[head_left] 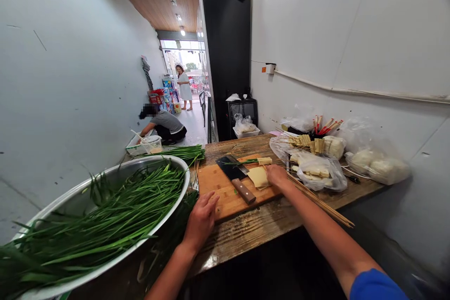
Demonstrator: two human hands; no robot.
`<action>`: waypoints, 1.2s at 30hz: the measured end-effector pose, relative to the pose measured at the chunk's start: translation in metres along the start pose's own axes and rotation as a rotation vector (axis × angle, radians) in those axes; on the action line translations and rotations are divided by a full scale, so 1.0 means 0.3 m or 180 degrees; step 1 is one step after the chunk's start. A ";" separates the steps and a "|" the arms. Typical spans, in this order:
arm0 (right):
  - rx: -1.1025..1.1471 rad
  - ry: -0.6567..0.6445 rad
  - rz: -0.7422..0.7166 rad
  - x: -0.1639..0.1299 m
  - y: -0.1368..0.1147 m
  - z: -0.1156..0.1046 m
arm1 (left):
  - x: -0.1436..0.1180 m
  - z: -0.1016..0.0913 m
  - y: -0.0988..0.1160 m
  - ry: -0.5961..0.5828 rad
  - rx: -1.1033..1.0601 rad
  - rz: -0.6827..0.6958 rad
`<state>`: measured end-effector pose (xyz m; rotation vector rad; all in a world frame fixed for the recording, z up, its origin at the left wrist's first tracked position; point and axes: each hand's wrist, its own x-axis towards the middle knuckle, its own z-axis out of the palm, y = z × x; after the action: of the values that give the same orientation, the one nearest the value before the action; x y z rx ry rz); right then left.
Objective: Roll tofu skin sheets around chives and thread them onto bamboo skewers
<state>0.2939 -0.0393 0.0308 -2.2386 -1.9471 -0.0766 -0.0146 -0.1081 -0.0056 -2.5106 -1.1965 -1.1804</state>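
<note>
My left hand (203, 218) is at the left edge of a wooden cutting board (211, 178), fingers loosely bent and apart, with nothing visible in them. At the right edge of a pale yellow tofu sheet (258, 177), my right hand (277, 176) has its fingers closed on the edge; the fingertips are partly hidden. A cleaver (230, 168) with a brown wooden handle lies across the board, left of the sheet. Just behind the sheet lies a tofu roll (265, 161) with green chives (250, 161) sticking out. Thin bamboo skewers (319, 201) lie right of the board, beneath my right forearm.
A large metal basin (181, 165) of long chives stands at left. More chives (186, 152) lie behind it. Bags of pale food (316, 173), skewered rolls (305, 142) and red-tipped sticks (325, 125) occupy the right. One person (168, 124) crouches beyond the table; another (184, 86) stands by the doorway.
</note>
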 end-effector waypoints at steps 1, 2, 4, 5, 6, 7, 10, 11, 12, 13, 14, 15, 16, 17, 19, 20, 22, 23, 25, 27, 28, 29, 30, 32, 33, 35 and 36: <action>-0.0026 0.0011 0.0005 -0.010 0.006 -0.004 | 0.000 -0.002 0.005 -0.0012 -0.0018 0.0016; -0.0048 0.0054 -0.0032 -0.023 0.012 -0.010 | -0.002 -0.003 0.008 -0.0024 -0.0026 0.0029; -0.0030 0.0224 -0.0407 -0.054 0.022 -0.017 | -0.007 -0.004 0.011 -0.0045 -0.0033 0.0030; 0.0018 0.0330 -0.0749 -0.070 0.025 -0.017 | -0.009 -0.004 0.012 -0.0059 -0.0039 0.0016; 0.0082 0.0438 -0.1133 -0.085 0.028 -0.013 | -0.011 -0.004 0.013 -0.0080 -0.0047 0.0001; 0.0144 0.0539 -0.1492 -0.098 0.029 -0.005 | -0.013 -0.005 0.014 -0.0104 -0.0055 -0.0020; 0.0218 0.0794 -0.1939 -0.123 0.029 0.031 | -0.015 -0.005 0.022 -0.0202 -0.0064 -0.0076; 0.0205 0.0865 -0.1967 -0.127 0.028 0.043 | -0.015 -0.005 0.025 -0.0240 -0.0065 -0.0088; 0.0184 0.0919 -0.2003 -0.129 0.027 0.052 | -0.016 -0.005 0.028 -0.0274 -0.0067 -0.0093; 0.0164 0.0959 -0.2050 -0.131 0.027 0.058 | -0.017 -0.006 0.031 -0.0301 -0.0068 -0.0090; 0.0147 0.0982 -0.2106 -0.132 0.027 0.061 | -0.018 -0.009 0.033 -0.0322 -0.0067 -0.0083; 0.0135 0.0984 -0.2158 -0.132 0.027 0.061 | -0.020 -0.012 0.033 -0.0336 -0.0063 -0.0080; 0.0139 0.0972 -0.2184 -0.132 0.028 0.059 | -0.022 -0.016 0.033 -0.0341 -0.0059 -0.0080; 0.0172 0.0951 -0.2160 -0.129 0.029 0.055 | -0.025 -0.022 0.032 -0.0334 -0.0054 -0.0084; 0.0367 0.0935 -0.1854 -0.115 0.029 0.045 | -0.034 -0.036 0.028 -0.0305 -0.0049 -0.0107; 0.0532 0.0964 -0.1553 -0.100 0.027 0.036 | -0.039 -0.044 0.026 -0.0284 -0.0051 -0.0121; 0.0951 0.1066 -0.0840 -0.053 0.016 0.005 | -0.052 -0.060 0.022 -0.0239 -0.0055 -0.0157; 0.1161 0.1119 -0.0519 -0.021 0.006 -0.019 | -0.061 -0.068 0.021 -0.0215 -0.0057 -0.0178; 0.1473 0.1131 -0.0215 0.051 -0.029 -0.084 | -0.081 -0.084 0.018 -0.0146 -0.0058 -0.0262; 0.1586 0.1062 -0.0266 0.117 -0.086 -0.162 | -0.104 -0.098 0.016 -0.0095 -0.0076 -0.0360; 0.1567 0.1027 -0.0404 0.141 -0.122 -0.198 | -0.117 -0.104 0.015 -0.0091 -0.0098 -0.0397; 0.1523 0.1007 -0.0585 0.156 -0.163 -0.228 | -0.129 -0.110 0.015 -0.0102 -0.0128 -0.0413; 0.1453 0.1005 -0.0788 0.158 -0.207 -0.248 | -0.139 -0.115 0.015 -0.0117 -0.0158 -0.0407; 0.1182 0.0994 -0.1243 0.124 -0.298 -0.248 | -0.157 -0.127 0.020 -0.0131 -0.0193 -0.0368; 0.0960 0.0954 -0.1504 0.088 -0.341 -0.226 | -0.162 -0.135 0.024 -0.0130 -0.0197 -0.0345; 0.0402 0.0665 -0.2162 -0.010 -0.416 -0.148 | -0.167 -0.156 0.039 -0.0148 -0.0202 -0.0292; 0.0108 0.0481 -0.2412 -0.066 -0.443 -0.099 | -0.167 -0.169 0.049 -0.0182 -0.0213 -0.0262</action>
<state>0.1620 -0.0460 0.0699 -1.3095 -2.5460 -0.2915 -0.0538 -0.1694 -0.0025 -2.5834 -1.3070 -1.1939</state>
